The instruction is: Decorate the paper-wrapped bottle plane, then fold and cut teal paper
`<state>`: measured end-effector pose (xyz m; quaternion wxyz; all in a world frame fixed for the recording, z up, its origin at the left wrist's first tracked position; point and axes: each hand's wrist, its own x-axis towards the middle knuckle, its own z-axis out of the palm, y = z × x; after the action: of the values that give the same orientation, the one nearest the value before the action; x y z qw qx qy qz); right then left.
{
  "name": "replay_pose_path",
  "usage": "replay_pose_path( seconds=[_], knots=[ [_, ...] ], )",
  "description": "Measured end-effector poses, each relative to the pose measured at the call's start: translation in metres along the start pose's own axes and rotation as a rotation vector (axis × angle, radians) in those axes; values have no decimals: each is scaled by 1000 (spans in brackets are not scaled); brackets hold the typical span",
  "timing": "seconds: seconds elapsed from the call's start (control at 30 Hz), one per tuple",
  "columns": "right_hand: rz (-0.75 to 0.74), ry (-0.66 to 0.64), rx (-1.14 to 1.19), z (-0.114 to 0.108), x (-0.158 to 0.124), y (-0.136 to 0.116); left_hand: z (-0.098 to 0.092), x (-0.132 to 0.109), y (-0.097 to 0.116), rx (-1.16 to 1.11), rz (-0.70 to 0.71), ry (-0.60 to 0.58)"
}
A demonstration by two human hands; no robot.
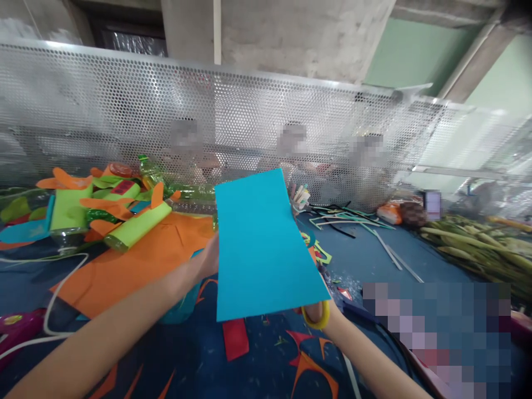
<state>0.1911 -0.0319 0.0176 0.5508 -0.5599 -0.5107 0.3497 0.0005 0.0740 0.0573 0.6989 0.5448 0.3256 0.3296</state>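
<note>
A bright blue sheet (261, 249) of paper or foam is held up in front of me, above the table. My left hand (211, 256) grips its left edge; the fingers are mostly hidden behind the sheet. At the lower right corner, my right hand (323, 307) is closed around the yellow handle loop of scissors (311, 321). The sheet covers most of that hand, and the blades do not show. Below the sheet lie a small red piece (235, 339) and an orange offcut (311, 374) on the dark blue table surface.
Bottles wrapped in green (139, 226) with orange fins lie at left, near a large orange sheet (137, 271). A magenta glue gun (20, 332) sits far left. Thin strips (366, 224) and dry husks (469, 244) lie right. Behind stands a perforated metal screen (249, 116).
</note>
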Motion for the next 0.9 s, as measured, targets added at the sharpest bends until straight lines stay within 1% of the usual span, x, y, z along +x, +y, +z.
replay_pose_path(
  seconds=[0.03,0.07,0.1,0.17,0.23,0.33,0.43,0.53,0.63,0.7,0.8,0.9],
  knots=[
    [33,-23,7,0,0,2,-6,4,3,-147,-1,-41],
    [55,-34,6,-1,0,3,-12,7,7,-275,22,-48],
    [73,-40,2,-1,0,4,-17,9,10,-346,24,-90],
    [107,-42,-6,-2,0,4,-24,11,17,-373,34,-118],
    [109,-23,-30,-2,1,2,-28,9,21,-314,48,-145],
    [51,-29,-145,-4,0,-1,-26,6,24,-210,93,-155],
    [-29,-65,-280,-7,0,-5,-21,5,23,-103,108,-86],
    [-158,-80,-352,-8,-2,-6,-21,7,20,-34,127,14],
    [-328,-129,-413,-9,-3,-5,-26,11,17,-20,166,56],
    [-387,-147,-449,-9,-4,-4,-29,13,16,-9,158,59],
    [-353,-124,-459,-8,-7,-3,-31,13,14,7,111,29],
    [-294,-149,-342,-7,-9,-4,-29,13,10,12,80,-12]
  ],
)
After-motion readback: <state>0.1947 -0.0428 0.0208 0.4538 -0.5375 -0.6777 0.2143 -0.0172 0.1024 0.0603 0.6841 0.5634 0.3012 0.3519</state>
